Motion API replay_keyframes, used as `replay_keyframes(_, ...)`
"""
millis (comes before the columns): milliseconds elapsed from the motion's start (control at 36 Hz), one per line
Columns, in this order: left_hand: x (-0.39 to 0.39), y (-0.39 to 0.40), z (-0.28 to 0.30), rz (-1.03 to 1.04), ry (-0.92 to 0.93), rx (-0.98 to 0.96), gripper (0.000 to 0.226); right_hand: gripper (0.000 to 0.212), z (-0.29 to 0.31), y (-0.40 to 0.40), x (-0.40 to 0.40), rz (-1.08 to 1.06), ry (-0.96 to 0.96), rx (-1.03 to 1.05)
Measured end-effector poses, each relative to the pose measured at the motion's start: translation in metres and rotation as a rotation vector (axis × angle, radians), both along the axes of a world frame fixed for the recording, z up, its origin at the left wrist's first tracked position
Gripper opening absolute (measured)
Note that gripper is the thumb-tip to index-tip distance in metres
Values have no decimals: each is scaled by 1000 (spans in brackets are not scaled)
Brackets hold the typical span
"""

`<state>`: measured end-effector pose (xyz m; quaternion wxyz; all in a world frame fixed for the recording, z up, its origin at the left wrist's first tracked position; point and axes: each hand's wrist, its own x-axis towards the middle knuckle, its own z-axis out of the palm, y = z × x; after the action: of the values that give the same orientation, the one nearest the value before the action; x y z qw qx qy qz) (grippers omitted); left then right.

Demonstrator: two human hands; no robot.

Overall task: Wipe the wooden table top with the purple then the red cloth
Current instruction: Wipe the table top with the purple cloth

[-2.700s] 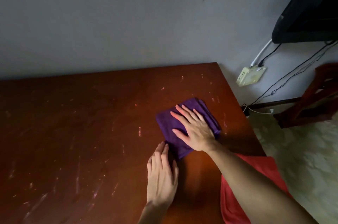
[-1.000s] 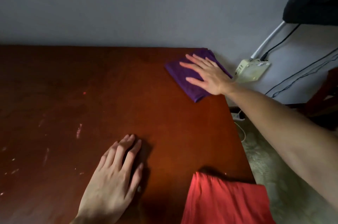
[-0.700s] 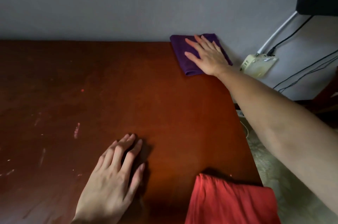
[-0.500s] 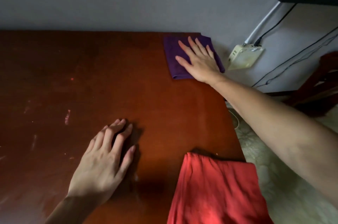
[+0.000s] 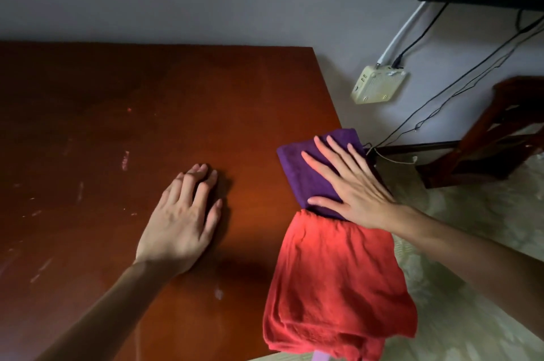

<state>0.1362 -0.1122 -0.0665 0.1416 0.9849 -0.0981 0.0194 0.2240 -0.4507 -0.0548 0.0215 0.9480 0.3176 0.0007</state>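
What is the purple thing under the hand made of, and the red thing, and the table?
Purple cloth: looks like soft, matte towel fabric, folded thick. Red cloth: thinner woven fabric, probably cotton, judging by its wrinkles and limp drape over the edge. Table: seems varnished reddish-brown wood, with a slight sheen and pale scuffs.

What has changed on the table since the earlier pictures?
The right hand slid the purple cloth from the far corner back along the right edge until it meets the red cloth. The left hand stays flat on the table.
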Motion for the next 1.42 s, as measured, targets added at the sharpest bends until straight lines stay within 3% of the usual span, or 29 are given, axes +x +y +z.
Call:
replay_keyframes(167, 1, -1, 3, -7, 4, 1, 56, 83, 2, 29, 43, 73, 48, 34)
replay_keyframes(333, 5, 0, 4, -23, -10, -4, 54, 81, 9, 94, 153, 180, 117, 59)
replay_keyframes(500, 6, 3, 1, -21, -16, -7, 54, 82, 12, 170, 240, -34, 135, 112)
replay_keyframes(667, 7, 2, -1, -5, -43, 14, 55, 82, 11, 204, 251, -241, 133, 148)
replay_keyframes(917, 4, 3, -1, -9, -116, 16, 51, 85, 5, 213, 165, -289, 108, 150)
replay_keyframes(972, 4, 3, 0, 10, -122, -59, 46, 84, 3, 214, 138, -296, 93, 150)
replay_keyframes(1083, -2, 12, 12, 73, -164, -384, 26, 84, 0, 218, 78, -314, 90, 127)
replay_keyframes(1194, -31, 40, 30, 164, -223, -435, 20, 92, 0, 226, 7, -284, 81, 133)
replay_keyframes(1306, -89, 92, 32, 126, -193, -246, 19, 93, -3, 241, -79, -253, 61, 157)
replay_keyframes(1417, -133, 136, 19, 137, -112, -56, 34, 89, -6, 257, -162, -184, 53, 152)
